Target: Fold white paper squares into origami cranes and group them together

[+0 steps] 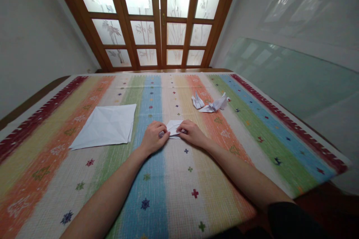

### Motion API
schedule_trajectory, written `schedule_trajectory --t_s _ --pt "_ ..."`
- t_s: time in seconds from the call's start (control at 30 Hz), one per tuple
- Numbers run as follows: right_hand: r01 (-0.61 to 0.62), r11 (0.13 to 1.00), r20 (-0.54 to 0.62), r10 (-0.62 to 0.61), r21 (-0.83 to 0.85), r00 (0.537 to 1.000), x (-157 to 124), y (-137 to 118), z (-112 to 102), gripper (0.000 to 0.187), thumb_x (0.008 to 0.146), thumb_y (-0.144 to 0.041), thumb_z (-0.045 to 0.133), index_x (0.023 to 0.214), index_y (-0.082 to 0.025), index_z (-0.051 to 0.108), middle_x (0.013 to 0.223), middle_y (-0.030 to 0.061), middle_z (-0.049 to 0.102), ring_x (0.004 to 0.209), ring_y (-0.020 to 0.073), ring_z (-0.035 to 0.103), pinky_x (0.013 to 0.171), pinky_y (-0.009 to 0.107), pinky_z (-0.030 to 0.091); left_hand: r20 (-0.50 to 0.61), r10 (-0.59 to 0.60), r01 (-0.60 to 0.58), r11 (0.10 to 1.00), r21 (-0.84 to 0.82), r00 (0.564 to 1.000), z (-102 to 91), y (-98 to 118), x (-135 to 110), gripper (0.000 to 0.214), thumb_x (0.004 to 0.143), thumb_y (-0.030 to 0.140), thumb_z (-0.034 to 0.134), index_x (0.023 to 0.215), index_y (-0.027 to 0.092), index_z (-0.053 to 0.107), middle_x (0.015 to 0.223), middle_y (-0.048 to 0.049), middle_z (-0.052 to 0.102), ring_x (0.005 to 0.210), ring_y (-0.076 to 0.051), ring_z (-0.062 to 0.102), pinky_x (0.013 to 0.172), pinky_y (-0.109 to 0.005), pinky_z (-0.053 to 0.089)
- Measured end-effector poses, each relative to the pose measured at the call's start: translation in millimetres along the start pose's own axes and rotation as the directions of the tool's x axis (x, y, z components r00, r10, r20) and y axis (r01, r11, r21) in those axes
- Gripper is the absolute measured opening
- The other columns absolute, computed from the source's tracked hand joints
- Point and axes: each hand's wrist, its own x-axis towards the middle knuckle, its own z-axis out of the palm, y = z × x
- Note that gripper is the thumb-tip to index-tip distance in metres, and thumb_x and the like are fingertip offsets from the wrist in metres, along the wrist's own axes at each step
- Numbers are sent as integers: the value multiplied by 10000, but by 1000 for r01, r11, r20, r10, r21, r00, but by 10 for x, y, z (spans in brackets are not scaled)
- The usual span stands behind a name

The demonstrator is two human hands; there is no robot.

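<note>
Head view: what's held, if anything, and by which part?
The folded paper, at opposite sides: left hand at its left edge, right hand at its right. Whether pinched or just pressed down, cannot be told.

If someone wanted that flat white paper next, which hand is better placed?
Probably the left hand: the flat white paper lies on its side, nearer to it. The right hand is farther off, beyond the small folded paper. Both hold that folded paper, so the left would first let go.
</note>
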Motion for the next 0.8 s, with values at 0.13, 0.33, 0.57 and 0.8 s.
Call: schedule_trajectory --t_s 0.13,0.33,0.57,0.8 --pt "59 998 -15 -59 -27 998 -2 35 0 200 767 -30 608 802 -197 712 839 54 644 850 191 561 796 319 431 -82 -15 12 999 -36 997 -13 5 4 167 853 309 568 762 188 638 886 -66 671 889 -214 590 847 -370 463" --pt "47 998 -30 -48 -35 998 2 10 -17 123 857 -240 643 758 -191 698 755 44 640 774 180 548 749 314 414 -109 27 -23 999 32 994 -15 4 -2 118 830 198 533 778 181 638 864 -68 658 875 -218 574 825 -373 451" --pt "-14 996 -51 10 -87 999 15 -51 23 170 875 -224 623 726 -155 665 734 54 643 744 177 542 727 309 392 23 63 -66 975 211 998 24 15 -16 136 817 219 574 725 174 663 753 -58 634 784 -221 539 730 -365 409" --pt "-16 994 -30 13 -112 999 24 -7 3 111 796 -224 728 724 -162 671 736 35 635 750 168 555 725 293 398 81 30 -51 961 273 996 50 -26 -21 186 869 297 608 750 182 692 772 -53 637 798 -212 537 731 -350 403"
